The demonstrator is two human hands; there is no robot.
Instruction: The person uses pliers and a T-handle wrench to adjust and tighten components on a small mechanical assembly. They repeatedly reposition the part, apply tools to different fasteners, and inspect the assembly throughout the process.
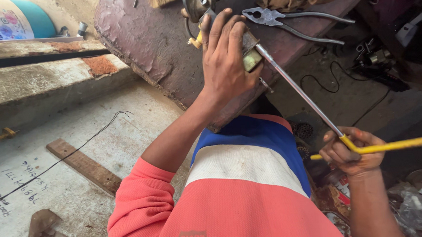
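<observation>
Seen from the head camera, the left hand (225,57) is stretched forward with its fingers curled over and wrapped around a small metal part (248,50), pressing it down on the edge of a worn reddish workbench (148,40); the fingers are closed on the part, with only its pale end showing past the thumb side. From that part a long steel shaft runs back and down to the right hand (349,150), which is clenched around a T-handle wrench (306,99) where the shaft meets its yellow cross handle; the yellow bar sticks out on both sides of the fist. Just beyond the left hand's fingertips lies a pair of pliers (281,19) on the bench, near but not touching. Beside the left hand's knuckles, at the top edge, sits a round metal housing (197,2), partly cut off. Well to the left of the left forearm, a thin black wire (77,146) trails over the concrete floor across a wooden strip (83,165).
</observation>
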